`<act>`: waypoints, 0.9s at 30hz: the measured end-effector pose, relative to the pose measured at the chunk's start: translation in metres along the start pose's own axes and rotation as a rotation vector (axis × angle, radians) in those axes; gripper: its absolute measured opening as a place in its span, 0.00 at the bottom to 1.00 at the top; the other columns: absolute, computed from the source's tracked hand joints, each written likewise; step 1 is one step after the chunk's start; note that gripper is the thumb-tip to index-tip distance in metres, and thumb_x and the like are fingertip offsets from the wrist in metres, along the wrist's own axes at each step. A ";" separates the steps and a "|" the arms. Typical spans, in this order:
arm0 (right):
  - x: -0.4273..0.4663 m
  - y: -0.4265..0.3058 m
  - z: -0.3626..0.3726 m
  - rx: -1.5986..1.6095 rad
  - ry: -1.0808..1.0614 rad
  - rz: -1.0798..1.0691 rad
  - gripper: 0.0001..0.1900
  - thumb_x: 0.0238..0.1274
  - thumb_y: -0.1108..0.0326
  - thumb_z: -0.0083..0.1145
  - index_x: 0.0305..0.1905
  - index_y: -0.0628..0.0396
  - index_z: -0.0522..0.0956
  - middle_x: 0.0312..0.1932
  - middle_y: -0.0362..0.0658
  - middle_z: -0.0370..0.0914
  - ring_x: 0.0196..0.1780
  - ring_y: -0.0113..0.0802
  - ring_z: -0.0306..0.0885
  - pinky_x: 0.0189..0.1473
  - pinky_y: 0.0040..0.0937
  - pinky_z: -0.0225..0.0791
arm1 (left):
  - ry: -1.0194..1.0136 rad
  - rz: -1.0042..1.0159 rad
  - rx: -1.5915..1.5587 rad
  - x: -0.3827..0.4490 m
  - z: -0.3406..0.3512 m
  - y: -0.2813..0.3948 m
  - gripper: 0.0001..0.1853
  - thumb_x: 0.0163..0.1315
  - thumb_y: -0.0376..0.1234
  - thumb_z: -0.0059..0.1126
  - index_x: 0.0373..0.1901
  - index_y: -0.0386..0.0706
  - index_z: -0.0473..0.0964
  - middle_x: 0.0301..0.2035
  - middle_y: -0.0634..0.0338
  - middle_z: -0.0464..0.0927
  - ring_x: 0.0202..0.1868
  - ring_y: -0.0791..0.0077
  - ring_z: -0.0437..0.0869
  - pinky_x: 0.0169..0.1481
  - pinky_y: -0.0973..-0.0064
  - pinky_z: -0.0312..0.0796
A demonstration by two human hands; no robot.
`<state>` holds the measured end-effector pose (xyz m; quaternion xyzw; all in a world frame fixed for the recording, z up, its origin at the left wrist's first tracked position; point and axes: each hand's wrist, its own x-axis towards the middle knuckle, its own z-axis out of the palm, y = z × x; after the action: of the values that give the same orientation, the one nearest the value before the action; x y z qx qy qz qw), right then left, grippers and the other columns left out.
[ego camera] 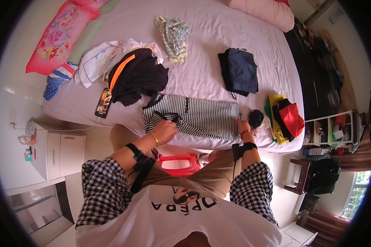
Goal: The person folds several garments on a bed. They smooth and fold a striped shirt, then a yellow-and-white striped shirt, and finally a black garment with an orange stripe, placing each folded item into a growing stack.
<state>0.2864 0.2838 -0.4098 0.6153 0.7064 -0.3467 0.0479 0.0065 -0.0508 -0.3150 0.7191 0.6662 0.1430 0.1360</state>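
A black-and-white striped shirt [210, 114] lies sideways along the bed's near edge, its dark neckline at the left and its hem at the right. My left hand [167, 132] pinches the fabric near the bunched sleeve, on the side closest to me. At the hem's near corner, my right hand [243, 126] grips the cloth between its fingers, which are partly hidden. Just right of that hand is a small rolled black item [256, 118]. A black garment [139, 77] with an orange band lies heaped beyond the shirt's neckline.
Folded dark trousers [239, 71] lie beyond the shirt. Yellow, black and red clothes [286, 120] are stacked at the bed's right edge. A crumpled striped cloth [173, 37] sits farther back. At left, a phone [103, 103] is on a cable. A red plastic stool [179, 163] stands below me.
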 end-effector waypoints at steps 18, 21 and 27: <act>-0.158 -0.214 0.109 -0.346 -0.103 -0.520 0.24 0.55 0.65 0.42 0.58 0.61 0.62 0.32 0.55 0.78 0.36 0.50 0.77 0.38 0.44 0.70 | -0.052 -0.185 0.088 0.018 0.035 -0.006 0.25 0.45 0.34 0.56 0.50 0.45 0.68 0.49 0.59 0.69 0.53 0.63 0.69 0.56 0.63 0.61; -0.150 -0.202 0.107 -0.214 -0.075 -0.673 0.21 0.54 0.63 0.44 0.54 0.57 0.67 0.31 0.55 0.78 0.36 0.51 0.77 0.38 0.44 0.69 | -0.065 -0.187 0.067 0.017 0.033 -0.007 0.24 0.45 0.33 0.56 0.49 0.44 0.69 0.49 0.59 0.69 0.53 0.63 0.69 0.55 0.63 0.62; -0.120 -0.159 0.059 0.214 0.136 -0.505 0.13 0.57 0.60 0.50 0.42 0.54 0.76 0.25 0.49 0.77 0.27 0.39 0.77 0.29 0.34 0.67 | 0.026 -0.159 0.116 0.030 0.021 -0.004 0.14 0.47 0.33 0.51 0.37 0.45 0.77 0.39 0.63 0.73 0.46 0.64 0.71 0.48 0.63 0.64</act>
<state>0.1507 0.1505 -0.3267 0.4431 0.7983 -0.3782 -0.1526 0.0132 -0.0210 -0.3356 0.6686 0.7302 0.1020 0.0965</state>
